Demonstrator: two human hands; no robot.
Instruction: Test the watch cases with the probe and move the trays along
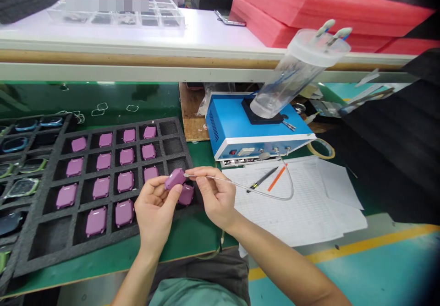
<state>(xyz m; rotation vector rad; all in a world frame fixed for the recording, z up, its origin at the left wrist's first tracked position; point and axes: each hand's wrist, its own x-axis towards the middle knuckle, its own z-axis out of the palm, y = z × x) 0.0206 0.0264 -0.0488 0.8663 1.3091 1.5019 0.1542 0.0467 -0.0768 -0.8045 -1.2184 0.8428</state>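
Left hand [156, 205] grip clamped on purple case [175, 178] above foam tray's [51, 238] right edge; right hand's [216, 195] grip closed on cable [240, 186], its tip apparently touching the case.

A long white shelf with a smooth, flat top [209, 33] runs across the view above a dark green, flat-topped workbench [187, 235], its front edged by a brown, wood-coloured strip [165, 58] over a pale grey, straight rail [137, 73]. Bright light leaves a faint violet sheen on the shelf. At right, the glossy turquoise floor [388, 262] carries a flat yellow stripe [343, 248], and more turquoise floor shows beyond the bench, under the shelf
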